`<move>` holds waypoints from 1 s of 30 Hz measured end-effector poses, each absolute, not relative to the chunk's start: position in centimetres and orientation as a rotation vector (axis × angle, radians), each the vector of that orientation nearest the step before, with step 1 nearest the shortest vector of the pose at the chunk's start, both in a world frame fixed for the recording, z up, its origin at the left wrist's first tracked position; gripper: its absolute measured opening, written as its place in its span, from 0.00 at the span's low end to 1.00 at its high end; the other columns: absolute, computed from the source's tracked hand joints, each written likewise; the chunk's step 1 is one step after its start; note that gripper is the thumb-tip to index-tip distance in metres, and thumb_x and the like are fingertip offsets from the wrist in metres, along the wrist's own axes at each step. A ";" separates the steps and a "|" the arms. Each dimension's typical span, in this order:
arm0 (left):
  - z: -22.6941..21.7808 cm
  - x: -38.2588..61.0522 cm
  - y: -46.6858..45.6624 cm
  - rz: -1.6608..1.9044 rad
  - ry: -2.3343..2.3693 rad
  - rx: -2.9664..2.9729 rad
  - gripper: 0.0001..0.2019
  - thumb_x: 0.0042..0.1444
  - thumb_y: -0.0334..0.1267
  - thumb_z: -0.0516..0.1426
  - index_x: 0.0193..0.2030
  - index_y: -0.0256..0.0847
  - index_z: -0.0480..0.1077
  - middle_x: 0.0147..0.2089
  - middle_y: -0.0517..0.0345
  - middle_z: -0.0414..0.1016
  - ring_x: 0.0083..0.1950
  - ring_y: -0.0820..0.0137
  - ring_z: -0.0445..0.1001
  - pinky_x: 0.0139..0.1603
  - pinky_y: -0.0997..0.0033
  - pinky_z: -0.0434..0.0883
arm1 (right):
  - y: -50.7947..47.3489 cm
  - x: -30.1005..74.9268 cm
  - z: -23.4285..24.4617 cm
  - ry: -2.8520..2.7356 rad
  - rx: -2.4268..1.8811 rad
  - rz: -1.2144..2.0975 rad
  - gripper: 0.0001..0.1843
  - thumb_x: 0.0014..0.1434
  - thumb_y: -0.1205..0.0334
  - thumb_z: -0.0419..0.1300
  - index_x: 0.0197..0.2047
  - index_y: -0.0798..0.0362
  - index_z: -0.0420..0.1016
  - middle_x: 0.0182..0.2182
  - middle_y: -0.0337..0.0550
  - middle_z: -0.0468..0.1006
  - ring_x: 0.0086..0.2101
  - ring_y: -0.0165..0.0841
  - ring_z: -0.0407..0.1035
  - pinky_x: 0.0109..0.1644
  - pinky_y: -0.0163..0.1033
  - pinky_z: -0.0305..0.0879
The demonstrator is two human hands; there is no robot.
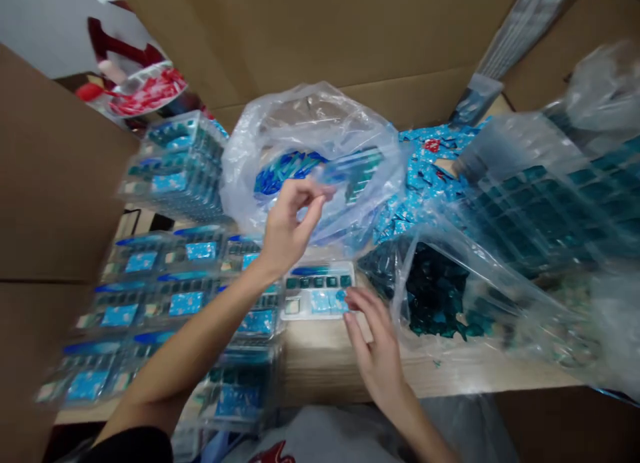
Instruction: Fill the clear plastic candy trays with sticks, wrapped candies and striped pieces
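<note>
My left hand (293, 223) is raised over the near side of a white plastic bag (240, 156), thumb and fingers pinched together. A blurred clear plastic piece (333, 173) seems to be at its fingertips, though I cannot make out its shape. Inside the bag lie blue slim pieces (287, 173). Below stands a clear compartment tray (300, 314) with a blue strip, dark green squares, a pale square and a light blue patterned packet (323, 301). At the tray's right end is my right hand (377, 346), thumb and fingers apart, fingertips at the packet's edge.
Filled trays (185, 304) cover the table's left side, with a tall stack (180, 169) behind. To the right are an open bag of dark green pieces (440, 296), light blue packets (400, 216) and green packs (550, 209). A cardboard wall (325, 36) stands behind.
</note>
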State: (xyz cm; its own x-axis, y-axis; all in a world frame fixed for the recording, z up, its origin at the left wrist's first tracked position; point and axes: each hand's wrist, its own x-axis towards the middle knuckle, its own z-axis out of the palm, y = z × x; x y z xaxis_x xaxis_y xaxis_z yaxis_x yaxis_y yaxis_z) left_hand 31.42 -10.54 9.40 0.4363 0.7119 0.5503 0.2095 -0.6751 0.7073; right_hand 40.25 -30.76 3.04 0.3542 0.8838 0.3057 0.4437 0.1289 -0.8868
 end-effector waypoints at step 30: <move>1.6 9.2 -22.4 0.880 1.924 1.608 0.17 0.59 0.41 0.57 0.54 0.41 0.72 0.43 0.52 0.76 0.43 0.63 0.74 0.51 0.58 0.71 | -24.3 31.6 -0.1 -1.816 -1.520 0.767 0.20 0.67 0.65 0.52 0.60 0.52 0.73 0.46 0.57 0.73 0.38 0.45 0.74 0.40 0.51 0.76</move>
